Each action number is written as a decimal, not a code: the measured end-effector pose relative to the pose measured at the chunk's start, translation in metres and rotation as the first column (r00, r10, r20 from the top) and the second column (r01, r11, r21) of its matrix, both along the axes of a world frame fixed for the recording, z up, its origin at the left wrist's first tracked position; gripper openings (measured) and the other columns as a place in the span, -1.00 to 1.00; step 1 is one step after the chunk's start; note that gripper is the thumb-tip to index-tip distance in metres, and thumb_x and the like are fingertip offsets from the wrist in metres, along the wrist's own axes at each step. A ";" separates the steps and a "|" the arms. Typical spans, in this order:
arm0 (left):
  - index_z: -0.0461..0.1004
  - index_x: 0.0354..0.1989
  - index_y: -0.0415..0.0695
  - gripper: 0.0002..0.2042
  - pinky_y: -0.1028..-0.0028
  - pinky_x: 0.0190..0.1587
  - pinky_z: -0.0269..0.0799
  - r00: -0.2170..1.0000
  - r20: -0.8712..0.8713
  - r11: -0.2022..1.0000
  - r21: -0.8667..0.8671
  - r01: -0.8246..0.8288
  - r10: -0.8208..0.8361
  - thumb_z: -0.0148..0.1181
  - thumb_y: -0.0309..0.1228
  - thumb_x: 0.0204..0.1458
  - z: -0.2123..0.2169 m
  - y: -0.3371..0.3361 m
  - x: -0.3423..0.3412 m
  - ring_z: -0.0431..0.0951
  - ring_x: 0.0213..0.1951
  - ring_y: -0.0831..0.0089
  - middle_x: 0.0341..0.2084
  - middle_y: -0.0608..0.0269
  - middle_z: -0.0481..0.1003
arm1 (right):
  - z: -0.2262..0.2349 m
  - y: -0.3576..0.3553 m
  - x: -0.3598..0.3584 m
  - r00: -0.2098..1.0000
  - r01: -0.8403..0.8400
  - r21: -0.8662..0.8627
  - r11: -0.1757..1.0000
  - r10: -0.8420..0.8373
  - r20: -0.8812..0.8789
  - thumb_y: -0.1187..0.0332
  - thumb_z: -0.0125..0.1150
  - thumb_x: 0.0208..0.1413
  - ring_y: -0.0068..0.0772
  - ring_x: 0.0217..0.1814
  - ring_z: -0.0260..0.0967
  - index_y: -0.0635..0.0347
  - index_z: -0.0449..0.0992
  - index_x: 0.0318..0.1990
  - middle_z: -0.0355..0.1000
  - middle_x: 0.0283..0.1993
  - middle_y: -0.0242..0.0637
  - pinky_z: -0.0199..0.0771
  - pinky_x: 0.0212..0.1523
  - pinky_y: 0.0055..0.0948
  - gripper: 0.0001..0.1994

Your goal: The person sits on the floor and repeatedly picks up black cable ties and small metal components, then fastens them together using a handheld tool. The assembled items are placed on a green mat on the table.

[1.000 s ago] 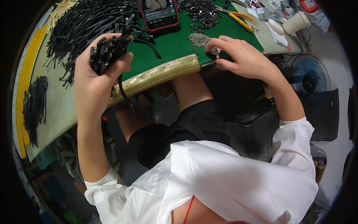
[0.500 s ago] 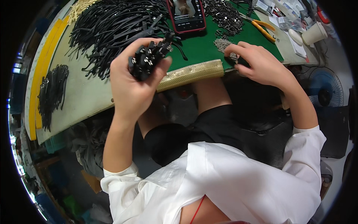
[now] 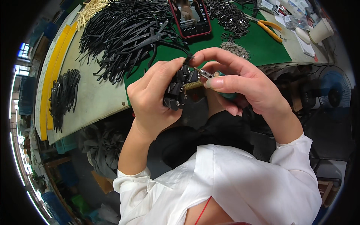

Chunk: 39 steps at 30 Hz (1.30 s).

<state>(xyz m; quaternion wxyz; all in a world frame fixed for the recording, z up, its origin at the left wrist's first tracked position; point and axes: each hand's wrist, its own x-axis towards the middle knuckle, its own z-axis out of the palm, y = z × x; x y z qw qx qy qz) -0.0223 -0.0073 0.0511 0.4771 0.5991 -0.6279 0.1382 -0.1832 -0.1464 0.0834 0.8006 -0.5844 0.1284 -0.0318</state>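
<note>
Left hand clamps bundle of black buckled straps; right hand pinches small metal pin at top one. Large strap pile unworked at bench's far edge.

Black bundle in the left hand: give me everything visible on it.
The bundle of black strap ends is a tight clump of dark, plastic-looking pieces with small pale marks, gripped in the left hand in front of the body, near the green mat's edge. The right hand pinches a small silvery metal piece against its top.

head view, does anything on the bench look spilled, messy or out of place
Nothing looks spilled or damaged. The black straps lie in a loose tangled heap, and the small metal parts sit in piles on the green mat.
</note>
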 end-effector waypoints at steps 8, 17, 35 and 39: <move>0.53 -0.13 -0.31 -0.60 0.48 -0.44 0.45 0.994 0.109 1.000 0.029 -0.010 0.007 0.23 -0.72 -0.27 -0.005 0.003 0.003 0.55 -0.52 0.31 -0.48 0.09 0.52 | -0.011 0.008 0.003 0.998 0.065 -0.030 0.997 -0.065 0.021 0.24 0.01 0.33 -0.69 -0.69 0.24 0.21 0.27 0.01 0.41 -0.48 -0.37 0.14 -0.72 -0.68 -0.74; 0.46 -0.18 -0.20 -0.59 0.30 -0.44 0.46 0.973 0.199 0.972 0.178 -0.156 0.119 0.25 -0.62 -0.34 -0.007 -0.007 0.016 0.57 -0.44 0.11 -0.41 0.11 0.51 | -0.038 0.018 0.024 0.920 0.390 -0.868 0.309 -0.180 0.349 0.41 0.20 0.11 0.00 -0.50 0.48 0.32 0.23 0.09 0.48 -0.47 -0.06 0.43 -0.47 -0.18 -0.57; 0.46 -0.26 -0.19 -0.73 0.15 -0.18 0.50 0.781 0.595 0.745 0.433 -0.508 0.187 0.29 -0.57 -0.21 -0.012 -0.041 0.135 0.55 -0.21 0.00 -0.27 0.10 0.50 | -0.034 -0.059 -0.031 0.913 0.187 -0.863 0.469 -0.407 -0.023 0.34 0.19 0.10 -0.19 -0.33 0.43 0.19 0.36 0.04 0.46 -0.29 -0.13 0.42 -0.22 -0.34 -0.65; 0.52 -0.23 -0.23 -0.70 0.24 -0.17 0.48 0.880 0.435 0.832 0.403 -0.382 0.193 0.32 -0.55 -0.24 -0.004 -0.040 0.142 0.55 -0.21 0.00 -0.26 0.10 0.52 | -0.040 -0.079 -0.038 0.970 0.017 -0.968 0.251 -0.240 -0.045 0.42 0.16 0.08 -0.33 -0.28 0.39 0.16 0.35 0.04 0.36 -0.19 -0.23 0.43 -0.18 -0.37 -0.66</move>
